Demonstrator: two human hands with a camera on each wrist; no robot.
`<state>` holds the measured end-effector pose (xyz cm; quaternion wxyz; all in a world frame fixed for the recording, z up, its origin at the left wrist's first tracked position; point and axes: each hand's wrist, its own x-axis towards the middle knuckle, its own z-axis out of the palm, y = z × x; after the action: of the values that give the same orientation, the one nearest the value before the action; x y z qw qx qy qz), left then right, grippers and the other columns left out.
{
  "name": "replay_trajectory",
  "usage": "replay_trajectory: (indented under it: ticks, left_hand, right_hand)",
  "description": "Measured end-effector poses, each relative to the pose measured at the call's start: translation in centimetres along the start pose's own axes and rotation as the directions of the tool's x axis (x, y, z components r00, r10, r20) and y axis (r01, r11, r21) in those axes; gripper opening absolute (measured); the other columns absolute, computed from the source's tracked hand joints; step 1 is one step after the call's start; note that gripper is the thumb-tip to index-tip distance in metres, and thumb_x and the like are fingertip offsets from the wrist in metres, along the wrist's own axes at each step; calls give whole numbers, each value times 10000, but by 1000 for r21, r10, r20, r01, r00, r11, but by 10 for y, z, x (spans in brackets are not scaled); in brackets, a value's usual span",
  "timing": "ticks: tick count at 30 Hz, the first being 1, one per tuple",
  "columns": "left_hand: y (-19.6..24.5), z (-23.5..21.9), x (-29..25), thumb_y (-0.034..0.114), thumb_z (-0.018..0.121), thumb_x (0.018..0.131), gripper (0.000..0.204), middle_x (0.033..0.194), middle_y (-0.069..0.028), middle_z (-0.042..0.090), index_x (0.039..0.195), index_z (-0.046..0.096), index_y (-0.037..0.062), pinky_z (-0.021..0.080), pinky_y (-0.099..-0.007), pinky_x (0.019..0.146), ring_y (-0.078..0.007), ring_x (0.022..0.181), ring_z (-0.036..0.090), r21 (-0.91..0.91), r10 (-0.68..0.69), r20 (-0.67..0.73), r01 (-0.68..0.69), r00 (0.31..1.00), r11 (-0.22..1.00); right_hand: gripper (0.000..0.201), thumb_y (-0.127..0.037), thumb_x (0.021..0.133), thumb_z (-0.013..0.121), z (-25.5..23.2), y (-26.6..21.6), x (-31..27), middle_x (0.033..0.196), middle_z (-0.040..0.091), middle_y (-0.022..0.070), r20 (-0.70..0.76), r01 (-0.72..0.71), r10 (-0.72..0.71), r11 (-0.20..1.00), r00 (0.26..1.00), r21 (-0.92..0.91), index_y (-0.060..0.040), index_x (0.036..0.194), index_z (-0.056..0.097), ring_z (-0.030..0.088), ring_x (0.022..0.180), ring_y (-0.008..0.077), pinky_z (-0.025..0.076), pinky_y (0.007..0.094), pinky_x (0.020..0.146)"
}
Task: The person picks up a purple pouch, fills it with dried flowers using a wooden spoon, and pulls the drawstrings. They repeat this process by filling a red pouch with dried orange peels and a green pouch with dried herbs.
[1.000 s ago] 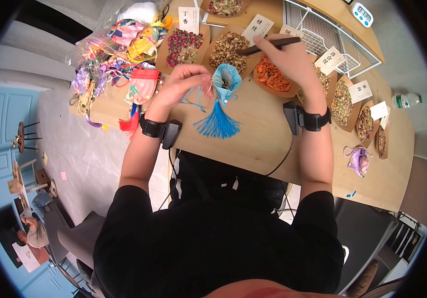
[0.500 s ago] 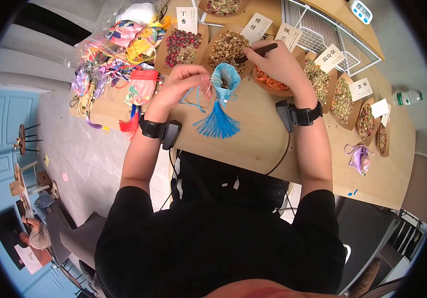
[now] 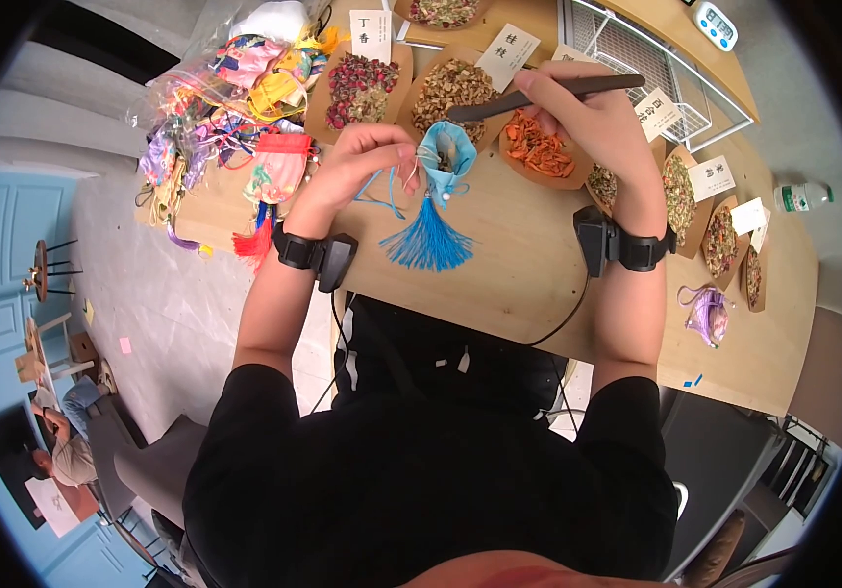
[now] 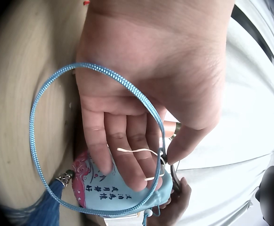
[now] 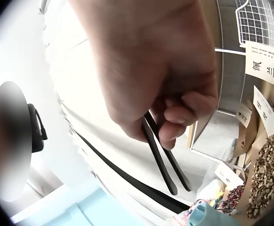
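Note:
The left hand (image 3: 372, 165) pinches the rim of a light blue pouch (image 3: 448, 169) between thumb and fingers. Some dried pieces lie inside its raised mouth, and a blue tassel (image 3: 428, 240) hangs below. In the left wrist view, a blue cord (image 4: 32, 127) loops across the left hand (image 4: 137, 94), with the printed pouch (image 4: 109, 188) under the fingers. The right hand (image 3: 588, 118) holds dark tweezers (image 3: 519, 101), tips just above the pouch mouth. In the right wrist view, both tweezer arms (image 5: 160, 157) extend from the right hand (image 5: 160, 70), slightly apart; whether they hold anything cannot be told.
Paper trays of dried herbs with labels curve along the table's back and right: red buds (image 3: 360, 90), brown chips (image 3: 455, 88), orange pieces (image 3: 539, 147). Colourful pouches (image 3: 264, 88) pile at left, a red pouch (image 3: 282, 169) nearby. A purple pouch (image 3: 707, 316) lies right.
The right hand went down to the brown chips' tray with the tweezers, then moved back right, and the tweezer tips are now by the pouch mouth. The left hand stays almost still.

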<state>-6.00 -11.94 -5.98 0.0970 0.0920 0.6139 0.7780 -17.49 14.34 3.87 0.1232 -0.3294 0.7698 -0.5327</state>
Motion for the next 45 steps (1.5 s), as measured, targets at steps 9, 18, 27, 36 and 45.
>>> replay_trajectory:
  ticks: [9,18,27,36,45]
  left_hand:
    - [2,1,0,134,578,952,187,765,-97,673,878,645,-24,504,-300,682,-182,708,666,14,1,6,-1,1000,1000]
    - [0,-1,0,133,580,951,181,780,-102,682,889,647,-23,510,-302,685,-184,712,672,7,-4,5,4,1000,1000]
    - [-2,-2,0,138,580,953,187,783,-107,684,897,647,-27,514,-303,687,-186,716,676,2,-8,0,8,1000,1000]
    - [-3,-2,1,133,582,947,183,781,-112,685,901,647,-32,514,-303,685,-190,711,677,-4,-8,-3,8,1000,1000]
    - [-4,-3,1,143,586,945,195,779,-113,694,893,653,-32,510,-294,684,-182,713,678,7,-9,-5,9,1000,1000]
  right_hand:
    - [464,-406,916,663,31,46,16,554,452,26,-84,-124,99,920,992,-371,6,716,590,382,539,98,367,290,518]
    - [447,-353,916,649,57,64,19,520,447,38,-129,-72,39,962,991,-262,34,707,570,377,516,98,376,301,497]
    - [371,-311,885,661,40,51,18,589,616,72,-178,-59,43,995,983,-83,45,783,678,570,511,141,455,291,512]
    - [357,-347,898,685,12,-11,-3,582,558,-17,-178,-67,85,992,980,108,-23,748,697,481,521,38,336,201,477]
    - [628,-557,811,670,15,76,25,689,682,193,-238,-267,191,899,952,-346,69,796,692,692,691,365,545,423,670]
